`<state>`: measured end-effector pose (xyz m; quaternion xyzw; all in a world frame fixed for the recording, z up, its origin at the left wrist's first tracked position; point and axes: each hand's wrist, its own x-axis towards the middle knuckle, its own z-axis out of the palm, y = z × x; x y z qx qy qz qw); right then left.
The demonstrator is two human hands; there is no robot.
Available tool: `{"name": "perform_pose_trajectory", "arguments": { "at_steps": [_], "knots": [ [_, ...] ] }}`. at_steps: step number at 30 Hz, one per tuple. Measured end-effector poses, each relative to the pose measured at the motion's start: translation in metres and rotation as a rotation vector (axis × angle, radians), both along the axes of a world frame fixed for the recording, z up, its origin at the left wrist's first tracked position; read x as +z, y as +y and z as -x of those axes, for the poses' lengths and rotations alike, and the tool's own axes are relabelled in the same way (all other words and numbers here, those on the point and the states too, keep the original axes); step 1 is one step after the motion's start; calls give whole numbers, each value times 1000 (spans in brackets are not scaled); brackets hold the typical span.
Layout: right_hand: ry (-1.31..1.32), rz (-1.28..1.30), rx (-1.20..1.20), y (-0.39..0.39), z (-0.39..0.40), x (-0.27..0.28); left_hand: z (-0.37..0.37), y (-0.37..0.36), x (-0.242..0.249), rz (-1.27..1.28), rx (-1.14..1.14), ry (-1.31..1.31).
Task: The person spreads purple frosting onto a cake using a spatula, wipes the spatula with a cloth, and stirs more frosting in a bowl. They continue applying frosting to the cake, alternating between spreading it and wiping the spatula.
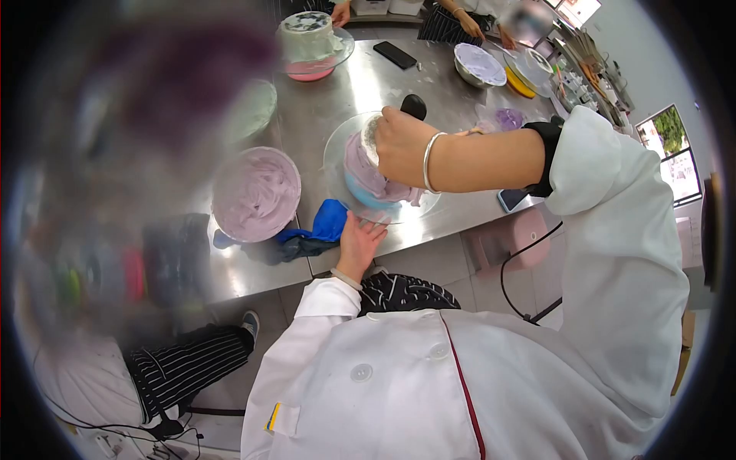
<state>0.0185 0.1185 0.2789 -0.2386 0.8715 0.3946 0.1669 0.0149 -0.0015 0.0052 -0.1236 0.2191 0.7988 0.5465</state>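
Note:
A cake [366, 172] with lavender cream and a light blue band on its side stands on a clear round turntable [331, 157]. Over the cake's right side, my right hand [402, 146] is closed round a tool whose rounded black handle end [414, 106] sticks out; its working end is hidden. My left hand [363, 241] lies with fingers spread at the turntable's near edge, holding nothing. Left of it is a crumpled blue cloth [330, 220]. A bowl of lavender cream [257, 193] stands left of the turntable.
Across the steel table [337, 100] are a phone [395, 54], a white-green cake [307, 37] on a stand and another bowl of pale lavender cream [479, 64]. Other people's hands [469, 24] show at the far side. A pink stool [521, 241] stands below. Blur covers the left.

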Motion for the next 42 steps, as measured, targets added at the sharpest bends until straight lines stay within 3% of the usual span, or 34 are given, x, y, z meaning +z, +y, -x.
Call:
{"name": "perform_pose_trajectory", "arguments": {
  "at_steps": [7,10,12,16,18,20,25,28,30,34,36,39,42],
  "knots": [
    [-32,-1,-24,3,-4,1,-4,4,-24,113,366,107],
    [-10,5,-5,4,-5,0,-6,3,-13,113,211,-23],
    [-15,-3,2,3,-7,2,-6,-1,0,-44,-70,-89],
    [-16,-20,16,5,-8,1,0,-6,-7,20,31,-5],
    [-11,-15,15,6,-8,1,-3,-2,-27,103,297,90],
    [-10,-10,13,8,-8,1,-5,0,-38,87,232,59],
    [-17,21,16,9,-4,0,-2,-5,-2,-118,-48,-54],
    [-29,18,14,8,-5,2,4,-13,6,-66,5,-2],
    [-40,-9,25,7,-4,2,4,-13,-3,33,200,14],
    [-29,-24,45,9,-4,1,4,-5,-16,77,365,48],
    [-10,14,53,11,-6,0,0,-3,-11,39,-78,-29],
    [1,48,58,12,-7,0,0,-1,-1,-96,-184,3],
    [-12,45,59,14,-8,1,8,-12,-12,10,-80,11]
  ]
}}
